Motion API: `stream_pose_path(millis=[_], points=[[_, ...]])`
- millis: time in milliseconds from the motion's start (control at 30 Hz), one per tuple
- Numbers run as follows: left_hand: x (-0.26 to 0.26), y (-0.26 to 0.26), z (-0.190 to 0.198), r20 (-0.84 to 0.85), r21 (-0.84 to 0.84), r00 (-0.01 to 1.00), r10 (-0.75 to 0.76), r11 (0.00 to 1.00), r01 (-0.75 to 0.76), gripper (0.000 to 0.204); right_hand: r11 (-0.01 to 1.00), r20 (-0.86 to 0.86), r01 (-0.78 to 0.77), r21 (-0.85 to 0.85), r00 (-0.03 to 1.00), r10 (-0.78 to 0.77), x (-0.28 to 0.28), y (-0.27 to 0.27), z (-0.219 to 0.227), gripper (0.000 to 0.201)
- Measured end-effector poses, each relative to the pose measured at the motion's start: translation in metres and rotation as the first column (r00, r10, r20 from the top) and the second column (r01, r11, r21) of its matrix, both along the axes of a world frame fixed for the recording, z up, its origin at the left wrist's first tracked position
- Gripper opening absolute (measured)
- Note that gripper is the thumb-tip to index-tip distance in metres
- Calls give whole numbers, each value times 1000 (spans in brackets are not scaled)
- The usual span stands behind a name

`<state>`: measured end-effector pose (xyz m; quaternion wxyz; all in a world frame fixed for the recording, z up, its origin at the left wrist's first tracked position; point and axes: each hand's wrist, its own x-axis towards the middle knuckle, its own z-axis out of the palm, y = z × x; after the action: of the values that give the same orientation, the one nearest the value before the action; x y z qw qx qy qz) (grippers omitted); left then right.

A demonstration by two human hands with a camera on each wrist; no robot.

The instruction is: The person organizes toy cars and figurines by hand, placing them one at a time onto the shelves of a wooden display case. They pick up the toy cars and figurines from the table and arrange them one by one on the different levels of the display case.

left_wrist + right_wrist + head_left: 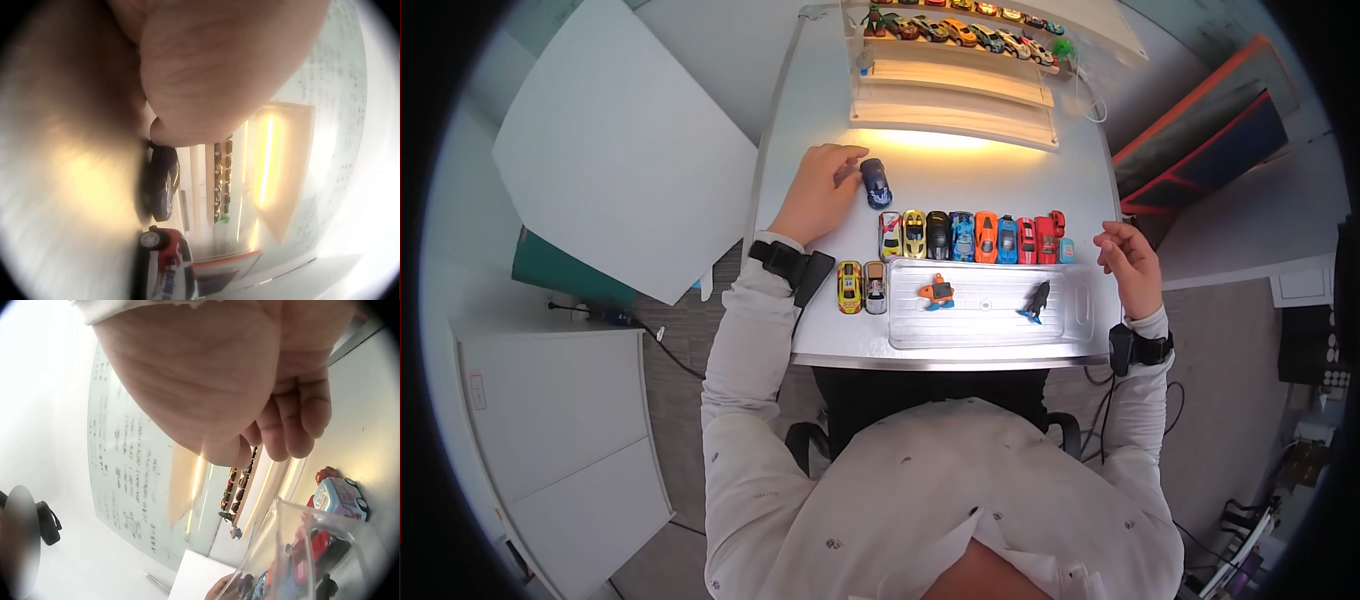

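Observation:
My left hand is beside a dark blue toy car on the table, its fingertips right at the car's left side and far end. Seen from the left wrist, the thumb overlaps the end of that car, and the other fingers are blurred. At the table's right edge my right hand hangs with loosely curled fingers and holds nothing. Between the hands runs a row of several toy cars, among them a yellow car, a black car and an orange car.
A clear plastic tray near the front edge holds an orange toy and a black toy figure. Left of it stand a yellow-red car and a brown-topped car. A lit tiered shelf with more cars stands behind.

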<state>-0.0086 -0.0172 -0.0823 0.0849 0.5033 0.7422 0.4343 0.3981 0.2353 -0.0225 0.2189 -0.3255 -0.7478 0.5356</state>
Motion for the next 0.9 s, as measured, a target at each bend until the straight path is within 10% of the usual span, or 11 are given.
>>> stream_pose_path(millis=[900], points=[[7, 1, 13, -159, -13, 984, -76, 997, 75, 42, 957, -136, 59, -285, 986, -102, -4, 11, -56, 31]])
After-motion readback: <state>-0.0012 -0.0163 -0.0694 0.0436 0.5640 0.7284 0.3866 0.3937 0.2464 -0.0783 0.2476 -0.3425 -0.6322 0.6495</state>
